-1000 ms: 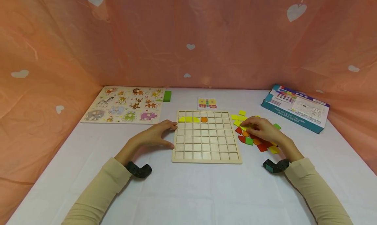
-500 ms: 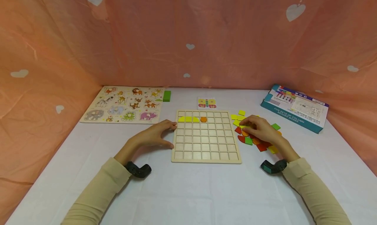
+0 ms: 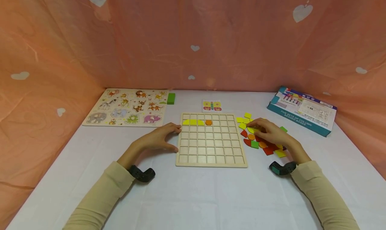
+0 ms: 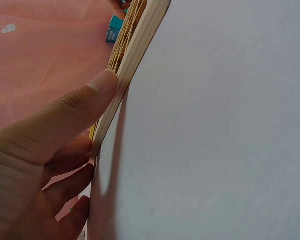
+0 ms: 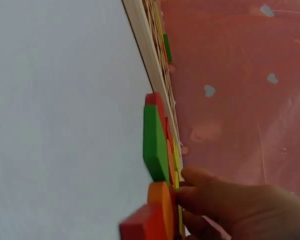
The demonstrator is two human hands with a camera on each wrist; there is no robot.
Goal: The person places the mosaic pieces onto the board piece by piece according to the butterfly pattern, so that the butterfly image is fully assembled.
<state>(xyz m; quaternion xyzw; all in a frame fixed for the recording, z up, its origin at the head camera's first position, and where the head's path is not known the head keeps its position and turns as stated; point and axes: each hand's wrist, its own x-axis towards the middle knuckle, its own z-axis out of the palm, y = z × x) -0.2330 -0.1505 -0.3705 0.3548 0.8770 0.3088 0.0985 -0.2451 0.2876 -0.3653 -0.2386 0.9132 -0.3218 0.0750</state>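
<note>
A square wooden grid board (image 3: 212,140) lies on the white table. Near its top left, yellow tiles (image 3: 193,122) and an orange round tile (image 3: 208,122) sit in the grid's second row. My left hand (image 3: 158,137) rests against the board's left edge, thumb and fingers spread apart; the left wrist view shows the thumb on the rim. Over the loose pile right of the board, my right hand (image 3: 268,131) has its fingertips at a yellow rounded tile (image 3: 251,130), thumb and forefinger apart. Red tiles (image 3: 268,151), a green tile (image 3: 254,144) and orange rounds surround it; the palm hides some.
Behind the board lies a small butterfly pattern card (image 3: 212,105). An animal peg puzzle (image 3: 126,107) is at the back left, beside a green block (image 3: 171,98). At the back right stands a teal-sided box (image 3: 302,111). Pink cloth (image 3: 193,39) closes off the back.
My right hand shifts slightly among the tiles, and more of the yellow rounded tile shows at its fingertips. The left hand stays at the board's edge.
</note>
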